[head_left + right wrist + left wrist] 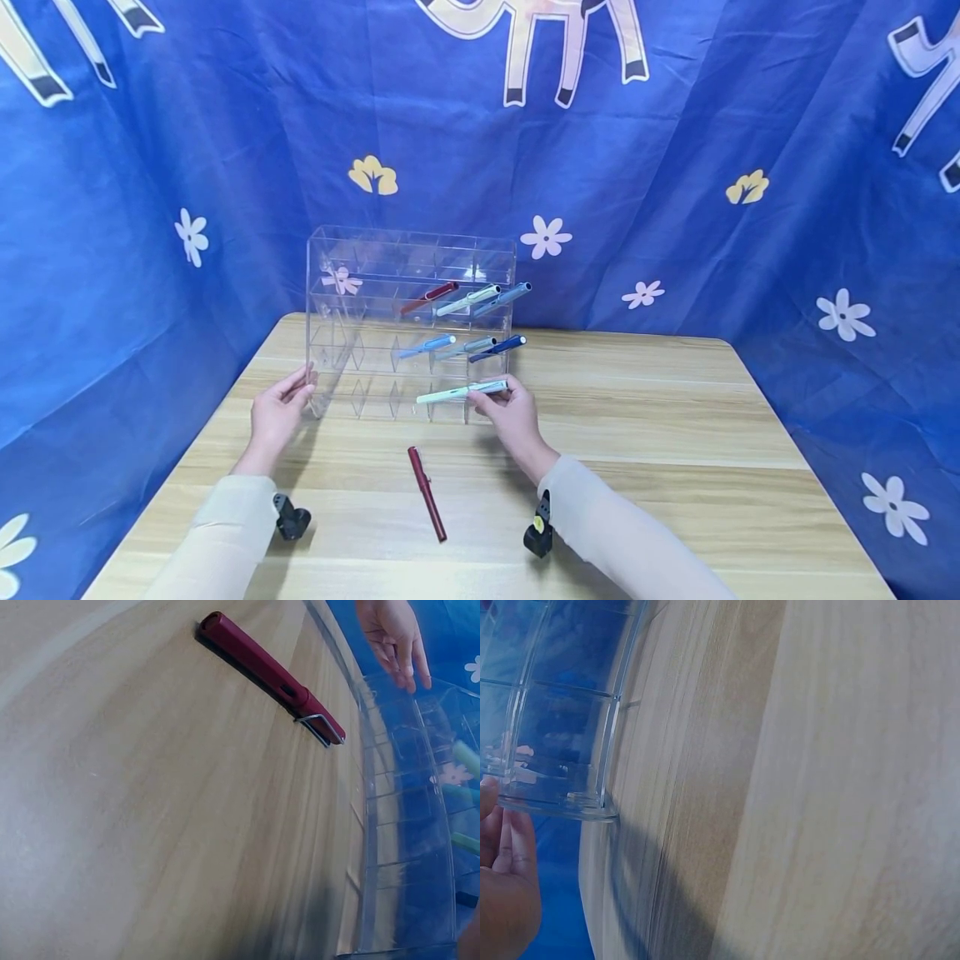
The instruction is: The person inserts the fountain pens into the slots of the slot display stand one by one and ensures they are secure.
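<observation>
A clear acrylic rack point(412, 265) with rows of compartments stands at the back of the table. My left hand point(277, 410) holds its lower left edge, thumb toward the front and fingers along the outer side. My right hand point(516, 417) pinches a pale mint pen point(450, 394) between thumb and fingers. That pen slants across the front of the rack's lowest row, its left end before a middle compartment. On the table in front of the rack lies a dark red pen point(259, 664) with a wire clip. The right wrist view barely shows my right hand, at its lower right edge.
Several pens stick out of the rack: a dark red one point(430, 297), a pale one point(468, 300) and a blue one point(502, 300) above; a light blue point(427, 347), a grey-green point(467, 347) and a dark blue one point(498, 348) below. Blue printed curtain point(637, 208) surrounds the wooden table point(637, 417).
</observation>
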